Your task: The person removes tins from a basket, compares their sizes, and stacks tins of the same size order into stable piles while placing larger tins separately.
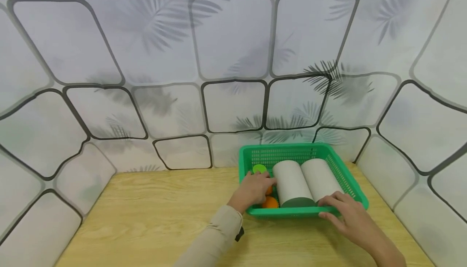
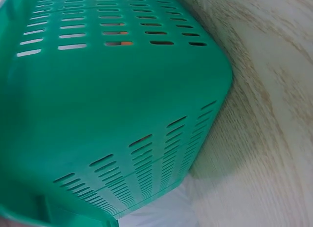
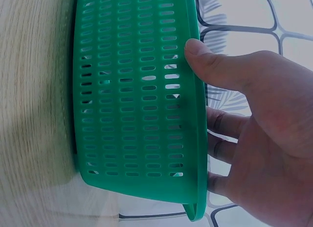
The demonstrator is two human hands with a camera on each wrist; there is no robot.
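Observation:
A green plastic basket (image 1: pixel 308 212) with slotted walls stands on the table. My left hand (image 1: pixel 252 190) reaches over its left side, above orange round things (image 1: pixel 270 203) and just in front of a bright green round thing (image 1: pixel 259 169). Its fingertips are partly hidden, so a hold on anything there is unclear. My right hand (image 1: pixel 348 217) grips the front rim near the right corner. In the right wrist view the thumb (image 3: pixel 215 63) presses the rim's outer side while the fingers go over it. Two white cylinders (image 1: pixel 292 181) lie side by side in the basket, the nearer end of one dark green.
Wood-grain table top (image 1: pixel 153 214) extends left of the basket. A patterned cloth wall (image 1: pixel 233 106) rises close behind the basket, and another cloth side (image 1: pixel 430 194) stands to the right. The left wrist view shows the basket's outer corner (image 2: pixel 112 95) against the table.

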